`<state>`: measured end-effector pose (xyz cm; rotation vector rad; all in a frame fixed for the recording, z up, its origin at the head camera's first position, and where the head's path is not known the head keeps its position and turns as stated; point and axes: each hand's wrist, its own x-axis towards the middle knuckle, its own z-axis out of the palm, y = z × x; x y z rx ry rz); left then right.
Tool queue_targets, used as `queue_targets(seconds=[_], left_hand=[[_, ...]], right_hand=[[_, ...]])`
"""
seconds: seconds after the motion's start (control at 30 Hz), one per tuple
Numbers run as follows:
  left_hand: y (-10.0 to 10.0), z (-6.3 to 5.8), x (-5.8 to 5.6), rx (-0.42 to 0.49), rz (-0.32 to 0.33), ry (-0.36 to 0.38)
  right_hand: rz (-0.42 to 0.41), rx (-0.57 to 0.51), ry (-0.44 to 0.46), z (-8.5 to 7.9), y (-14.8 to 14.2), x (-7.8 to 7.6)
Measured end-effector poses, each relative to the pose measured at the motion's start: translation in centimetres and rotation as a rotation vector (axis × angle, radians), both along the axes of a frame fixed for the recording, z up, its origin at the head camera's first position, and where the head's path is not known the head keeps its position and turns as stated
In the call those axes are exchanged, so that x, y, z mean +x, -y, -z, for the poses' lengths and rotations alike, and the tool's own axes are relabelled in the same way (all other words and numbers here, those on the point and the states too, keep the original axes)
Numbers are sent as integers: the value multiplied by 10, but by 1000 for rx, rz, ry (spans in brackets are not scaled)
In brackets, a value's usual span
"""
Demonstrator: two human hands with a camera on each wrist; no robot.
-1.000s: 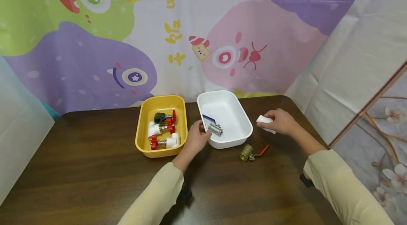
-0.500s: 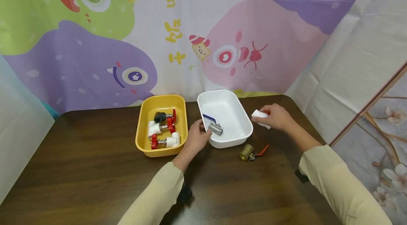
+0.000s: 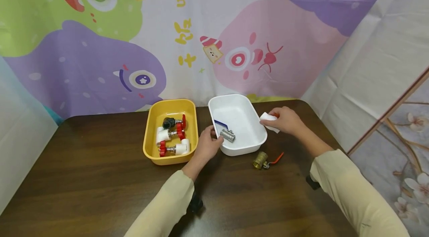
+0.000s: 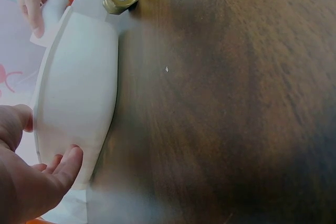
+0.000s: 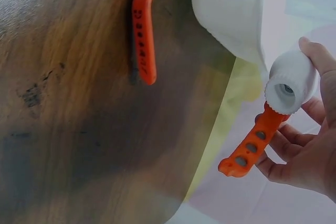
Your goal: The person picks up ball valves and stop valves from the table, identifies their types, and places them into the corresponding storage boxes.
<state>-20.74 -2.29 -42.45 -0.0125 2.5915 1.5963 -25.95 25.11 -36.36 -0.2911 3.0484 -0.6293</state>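
My right hand (image 3: pixel 286 119) holds a white plastic ball valve (image 5: pixel 291 82) with an orange lever, at the right rim of the white tray (image 3: pixel 239 118). The valve's round open end faces the right wrist camera. At the tray's left front corner my left hand (image 3: pixel 208 144) grips the edge, thumb near the rim and fingers against the outer wall. A silver ball valve (image 3: pixel 227 135) with a blue lever lies inside the white tray. On the table in front, a brass ball valve (image 3: pixel 260 160) with a red-orange lever lies on its side.
Left of the white tray stands a yellow tray (image 3: pixel 146 144). It holds a black valve (image 3: pixel 168 123) and two white valves, all with red handwheels. A patterned cloth (image 3: pixel 191 80) hangs right behind both trays, along the back of the brown table (image 3: pixel 83 177).
My right hand has moved left with the white ball valve, from beside the white tray to its right rim. The left hand has stayed at the tray's corner.
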Motion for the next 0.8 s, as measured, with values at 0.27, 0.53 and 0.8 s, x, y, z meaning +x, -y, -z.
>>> queue_targets(seconds=[0.27,0.53,0.8], left_hand=[[0,0,-1,3,0,-1],[0,3,-1,-3,-1,0],[0,2,-1,2,-7,7]], right_hand=[[1,13,23,-7,12,-2],[-4,0,17,-10,25,-4],[-2,-12,20,-12,41,-8]])
